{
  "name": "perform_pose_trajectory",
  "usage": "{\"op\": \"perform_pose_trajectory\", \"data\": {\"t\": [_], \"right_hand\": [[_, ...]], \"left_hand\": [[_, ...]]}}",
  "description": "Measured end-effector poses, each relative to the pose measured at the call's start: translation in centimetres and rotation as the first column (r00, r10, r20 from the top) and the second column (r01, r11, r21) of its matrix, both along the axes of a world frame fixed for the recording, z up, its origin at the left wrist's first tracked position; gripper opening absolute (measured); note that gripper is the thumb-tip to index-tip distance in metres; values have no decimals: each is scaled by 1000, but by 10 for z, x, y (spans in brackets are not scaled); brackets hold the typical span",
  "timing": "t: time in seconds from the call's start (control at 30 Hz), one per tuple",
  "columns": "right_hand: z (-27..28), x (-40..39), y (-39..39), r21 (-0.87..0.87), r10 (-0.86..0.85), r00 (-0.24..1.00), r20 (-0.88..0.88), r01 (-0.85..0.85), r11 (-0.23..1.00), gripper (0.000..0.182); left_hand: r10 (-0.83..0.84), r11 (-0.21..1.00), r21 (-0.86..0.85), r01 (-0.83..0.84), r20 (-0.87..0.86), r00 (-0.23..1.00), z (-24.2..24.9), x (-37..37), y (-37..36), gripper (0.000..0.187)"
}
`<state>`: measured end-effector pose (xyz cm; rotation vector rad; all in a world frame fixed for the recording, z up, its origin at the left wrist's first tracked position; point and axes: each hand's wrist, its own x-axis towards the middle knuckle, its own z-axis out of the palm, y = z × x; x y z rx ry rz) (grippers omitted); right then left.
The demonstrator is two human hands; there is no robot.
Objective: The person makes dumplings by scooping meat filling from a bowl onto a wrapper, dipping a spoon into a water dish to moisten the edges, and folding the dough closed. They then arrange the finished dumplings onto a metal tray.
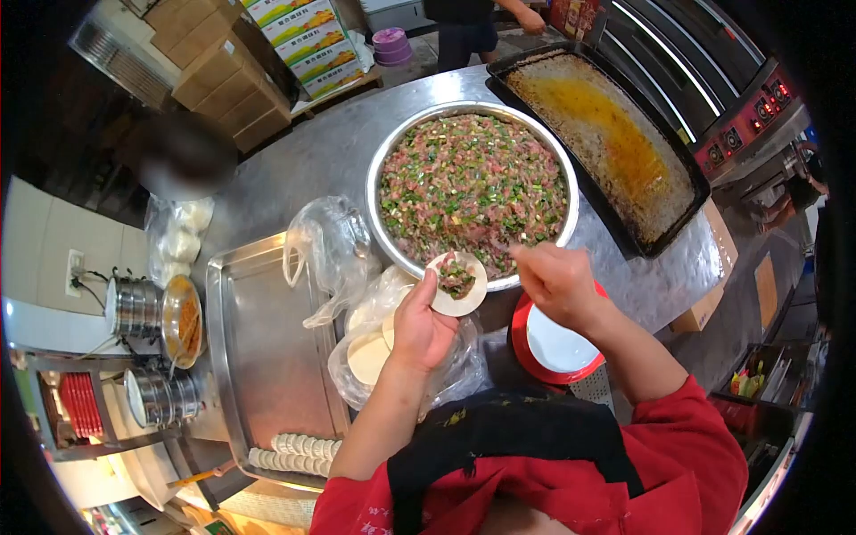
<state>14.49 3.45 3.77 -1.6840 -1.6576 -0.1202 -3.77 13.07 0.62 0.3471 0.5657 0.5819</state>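
A round dough wrapper (473,300) with a lump of meat and green onion filling (457,278) on it lies in my left hand (423,326), its fingers closed on the wrapper's edge. My right hand (557,278) is closed beside the near right rim of a big metal bowl (374,183); what it holds, if anything, I cannot make out. Meat filling with chopped greens (473,187) fills the bowl. Plastic bags with more wrappers (367,358) lie left of my left forearm. On a metal tray (267,357) farther left, rows of folded dumplings (290,455) stand at the near end.
A black-rimmed pan (615,134) with yellow oil is at the back right. A white bowl in a red one (560,341) sits below my right hand. Left stand metal containers (134,308) and an orange-filled dish (182,321). Another person (464,36) stands beyond the table.
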Motion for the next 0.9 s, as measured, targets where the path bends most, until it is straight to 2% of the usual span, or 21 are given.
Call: {"op": "perform_pose_trajectory", "data": {"t": [0.03,0.13,0.23,0.3,0.37,0.4,0.47,0.53,0.6,0.63,0.7,0.8,0.83,0.87,0.9], "right_hand": [[4,-4,-2,19,100,992,-73,-99,995,23],[9,-16,-5,-51,155,987,-36,-157,986,26],[11,-19,-6,-58,161,987,-10,-161,985,24],[8,-19,-5,-69,155,988,-8,-155,985,22],[-7,-13,-1,-72,-14,997,78,20,997,16],[-15,-6,0,-73,-18,997,80,24,997,16],[-22,7,5,-95,-157,981,114,168,981,11],[-13,6,1,-99,-144,986,78,152,983,15],[1,-3,0,8,-58,996,-74,59,998,20],[4,-7,-1,6,-62,995,-76,63,998,20],[8,-13,-2,-6,66,996,-68,-67,998,23],[7,-21,-3,8,141,987,-74,-140,990,24],[-1,-21,-3,-36,61,995,-80,-64,997,21],[-9,-16,0,-36,60,995,-81,-63,997,21],[-16,-7,3,-114,-52,999,14,53,992,20]], "left_hand": [[-1,1000,-5,1,0,1000,1,0,-1,41],[-37,998,50,36,15,999,4,0,-2,41],[-34,992,118,35,-15,999,5,0,-4,40],[-29,994,103,34,-45,999,6,-1,-5,40],[-31,995,89,38,-74,997,4,-1,-5,40],[-26,996,80,31,-65,998,0,-1,-5,40],[-18,997,76,22,-53,998,0,-1,-3,39],[-19,998,54,21,-32,999,2,-3,-2,39],[-17,998,54,19,-40,999,1,-5,-2,39],[-16,998,56,19,-40,999,1,-4,-1,40],[-33,998,57,35,-33,999,1,-2,-1,39],[-38,996,82,41,-43,998,2,-1,-3,38],[-33,994,104,39,-58,998,2,-1,-4,38],[-34,994,104,40,-59,998,3,-2,-4,38],[-31,992,123,40,-72,997,5,-3,-5,37]]}}
